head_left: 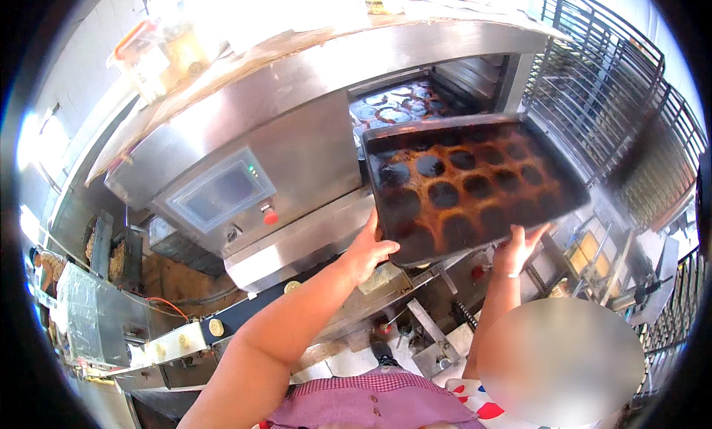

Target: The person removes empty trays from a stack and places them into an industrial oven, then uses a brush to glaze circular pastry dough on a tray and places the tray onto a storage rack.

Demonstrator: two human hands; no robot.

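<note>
Both my hands hold a dark baking tray [475, 180] with a raised rim. Its oily inside has rows of round black marks ringed with orange-brown. My left hand [366, 251] grips the near left corner, thumb over the rim. At the near right edge, my right hand [518, 249] supports the tray, with part of its fingers hidden beneath. Just beyond the tray, inside the opening of a steel machine, lies a second dark tray [393, 111] with shiny round marks.
The steel machine [311, 143] has a panel screen [222, 190] and a red button [270, 215]. Black metal racks [593, 88] stand at the right. Pale round dough pieces [216, 327] sit at the lower left on a conveyor. A clear tub [167, 58] stands on top. A blurred patch covers the lower right.
</note>
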